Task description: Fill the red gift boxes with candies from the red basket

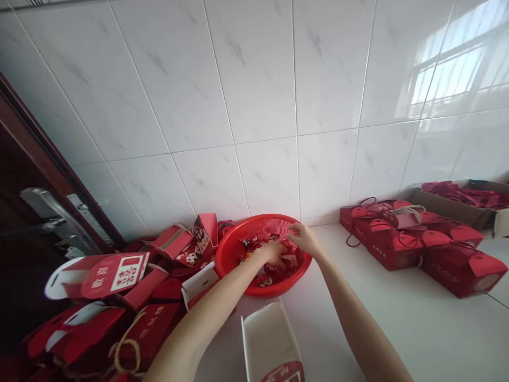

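A red plastic colander (225,265) stands against the tiled wall, with small wrapped candies (262,278) heaped inside. My left hand (274,252) reaches down into it, its fingers apart and touching the candies. Over the colander's right side is my right hand (303,237), fingers bent and slightly apart, with nothing visible between them. Nearer to me, between my forearms, an open box (272,337) with a white inside and a red printed front sits on the white counter.
Red gift boxes (159,286), some open, pile up at left beside a dark door with a metal handle (51,209). Closed red boxes (397,233) with cord handles stand in rows at right. Behind them a cardboard carton (457,207) holds dark pink items.
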Action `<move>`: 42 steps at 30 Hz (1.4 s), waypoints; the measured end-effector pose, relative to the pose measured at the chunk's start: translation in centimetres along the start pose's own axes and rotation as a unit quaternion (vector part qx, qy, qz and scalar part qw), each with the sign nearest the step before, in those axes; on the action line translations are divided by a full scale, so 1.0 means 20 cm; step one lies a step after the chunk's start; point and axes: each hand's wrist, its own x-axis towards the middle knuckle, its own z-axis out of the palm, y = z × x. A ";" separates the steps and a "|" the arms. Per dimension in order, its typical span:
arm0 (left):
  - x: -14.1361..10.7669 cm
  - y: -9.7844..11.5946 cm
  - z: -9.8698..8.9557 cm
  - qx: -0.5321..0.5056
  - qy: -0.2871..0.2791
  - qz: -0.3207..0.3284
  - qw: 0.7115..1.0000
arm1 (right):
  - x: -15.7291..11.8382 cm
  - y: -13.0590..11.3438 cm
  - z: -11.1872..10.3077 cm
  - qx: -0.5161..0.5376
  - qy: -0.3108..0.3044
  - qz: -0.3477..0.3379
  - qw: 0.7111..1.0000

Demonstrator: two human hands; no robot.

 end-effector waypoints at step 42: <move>-0.15 -0.10 0.05 -0.034 -0.034 -0.011 0.999 | -0.01 -0.04 0.06 -0.048 0.024 0.029 0.998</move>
